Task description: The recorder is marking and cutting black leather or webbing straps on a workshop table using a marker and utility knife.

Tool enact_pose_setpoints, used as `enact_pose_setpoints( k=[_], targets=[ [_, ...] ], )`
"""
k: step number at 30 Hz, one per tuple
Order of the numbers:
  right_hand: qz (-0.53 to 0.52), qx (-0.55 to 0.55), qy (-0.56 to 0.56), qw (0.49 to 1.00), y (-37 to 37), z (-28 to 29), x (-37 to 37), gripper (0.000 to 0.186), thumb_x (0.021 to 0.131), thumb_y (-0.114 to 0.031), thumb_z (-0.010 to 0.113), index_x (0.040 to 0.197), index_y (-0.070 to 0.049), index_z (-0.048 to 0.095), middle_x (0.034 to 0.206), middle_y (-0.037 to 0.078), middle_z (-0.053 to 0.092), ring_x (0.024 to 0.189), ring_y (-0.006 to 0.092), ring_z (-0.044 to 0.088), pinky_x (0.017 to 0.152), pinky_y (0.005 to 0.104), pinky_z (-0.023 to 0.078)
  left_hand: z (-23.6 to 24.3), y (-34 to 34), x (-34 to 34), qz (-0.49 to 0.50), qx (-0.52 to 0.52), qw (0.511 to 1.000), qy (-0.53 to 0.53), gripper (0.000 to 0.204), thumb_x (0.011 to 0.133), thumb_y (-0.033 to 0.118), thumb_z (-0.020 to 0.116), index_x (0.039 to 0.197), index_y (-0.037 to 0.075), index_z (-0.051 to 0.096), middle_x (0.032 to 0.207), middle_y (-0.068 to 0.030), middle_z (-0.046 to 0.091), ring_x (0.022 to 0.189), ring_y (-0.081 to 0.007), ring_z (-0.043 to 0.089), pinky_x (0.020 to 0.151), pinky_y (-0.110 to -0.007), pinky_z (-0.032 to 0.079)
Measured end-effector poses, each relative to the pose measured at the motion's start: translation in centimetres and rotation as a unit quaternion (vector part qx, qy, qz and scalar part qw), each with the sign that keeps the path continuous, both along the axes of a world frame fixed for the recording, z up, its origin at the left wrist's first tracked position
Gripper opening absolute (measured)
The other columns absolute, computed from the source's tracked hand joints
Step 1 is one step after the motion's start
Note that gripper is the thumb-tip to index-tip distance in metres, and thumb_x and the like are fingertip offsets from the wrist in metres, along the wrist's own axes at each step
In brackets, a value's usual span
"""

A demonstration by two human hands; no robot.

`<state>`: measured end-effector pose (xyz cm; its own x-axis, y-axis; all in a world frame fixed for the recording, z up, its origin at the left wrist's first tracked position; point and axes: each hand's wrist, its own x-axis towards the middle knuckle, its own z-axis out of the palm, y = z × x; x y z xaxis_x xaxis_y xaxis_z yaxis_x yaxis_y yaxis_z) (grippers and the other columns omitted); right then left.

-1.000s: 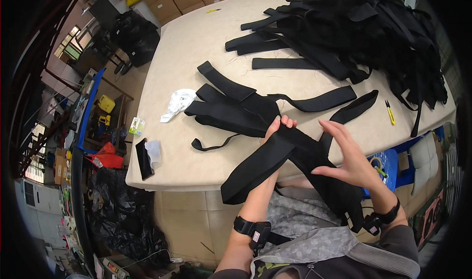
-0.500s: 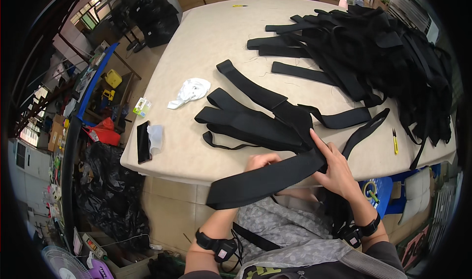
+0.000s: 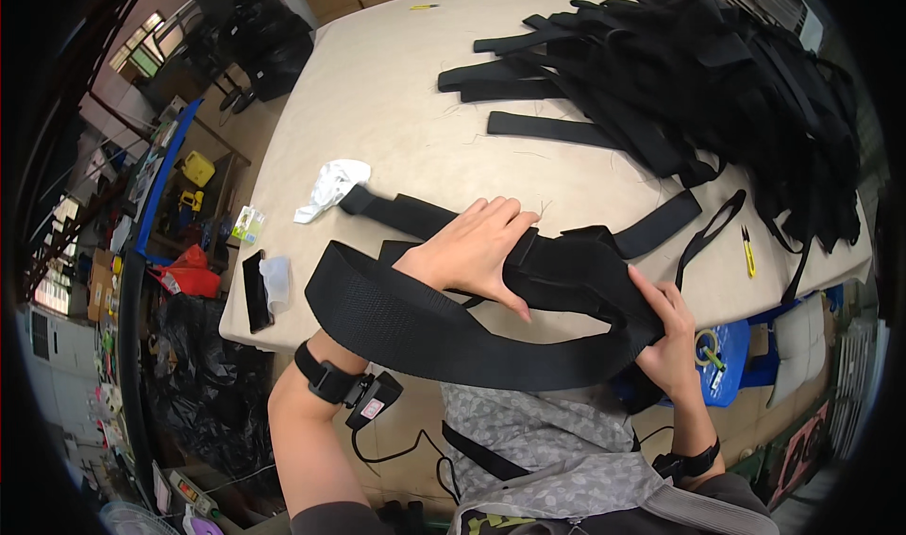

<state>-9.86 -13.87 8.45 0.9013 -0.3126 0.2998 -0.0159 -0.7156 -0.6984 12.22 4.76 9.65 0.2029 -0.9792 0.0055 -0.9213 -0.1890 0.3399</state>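
A wide black webbing strap point(image 3: 491, 360) curves in a big loop at the table's near edge. At the loop's right end my right hand point(image 3: 675, 332) is closed on it, thumb and fingers at the fold. My left hand point(image 3: 472, 252) reaches through the loop, palm down over the black straps, with its thumb spread away from the fingers. Its fingertips lie at the edge of a stitched black strap section point(image 3: 566, 266). Another strap end point(image 3: 396, 212) runs out to the left from under this hand. A further strap end point(image 3: 661, 224) lies to the right.
A large pile of black straps point(image 3: 698, 82) covers the table's far right. Yellow-handled snips point(image 3: 748, 252) lie near the right edge. A white crumpled cloth point(image 3: 332, 189), a phone point(image 3: 255, 292) and a translucent pouch point(image 3: 276, 283) lie left. A blue stool point(image 3: 722, 365) stands below the table.
My left hand has come up from beneath the strap and moved over the bundle. The strap's free part now arches around my left forearm. My right hand keeps its hold.
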Motion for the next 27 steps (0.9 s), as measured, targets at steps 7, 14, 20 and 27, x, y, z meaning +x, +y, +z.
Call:
enact_pose_setpoints(
  k=[7,14,20,27],
  targets=[
    [-0.012,0.024,-0.082,0.996,-1.2,-0.3,-0.2,0.066,0.062,-0.001,0.072,0.125,-0.007,0.054,0.095,0.010,0.059,0.086,0.0199,0.059,0.077,0.0275,0.046,-3.2,-1.1,-2.4,0.010,-0.035,0.999,-0.015,0.082,0.055,0.039,0.078,0.115,-0.005,0.044,0.113,-0.0203,0.049,0.112,-0.0328,0.045,0.096,-0.039,0.035],
    [-0.046,0.217,-0.178,0.959,-1.3,-0.5,0.7,0.098,0.068,0.001,0.068,0.145,-0.007,0.008,0.100,0.009,0.059,0.092,0.0150,0.059,0.084,0.0266,0.045,-3.5,-3.2,-2.5,0.053,-0.015,0.986,0.155,0.051,0.058,0.024,0.074,0.100,0.001,0.055,0.084,-0.0201,0.062,0.082,-0.0362,0.061,0.073,-0.039,0.048],
    [-0.042,0.258,-0.213,0.942,-3.4,2.9,0.2,0.096,0.069,-0.003,0.071,0.145,-0.007,0.013,0.110,0.012,0.061,0.095,0.0156,0.060,0.087,0.0270,0.046,0.3,-5.2,-2.1,0.042,0.032,0.959,0.278,0.052,0.058,0.022,0.077,0.100,-0.001,0.054,0.083,-0.0139,0.063,0.075,-0.0242,0.061,0.071,-0.032,0.047],
    [0.023,0.270,-0.203,0.941,-5.7,6.4,-0.5,0.073,0.073,-0.004,0.071,0.137,-0.005,0.037,0.093,0.006,0.063,0.087,0.0077,0.058,0.080,0.0214,0.044,5.7,-4.1,-5.7,0.144,-0.215,0.959,-0.118,0.061,0.057,0.015,0.078,0.107,-0.003,0.050,0.087,-0.0180,0.058,0.081,-0.0336,0.057,0.073,-0.037,0.045]
  ],
)
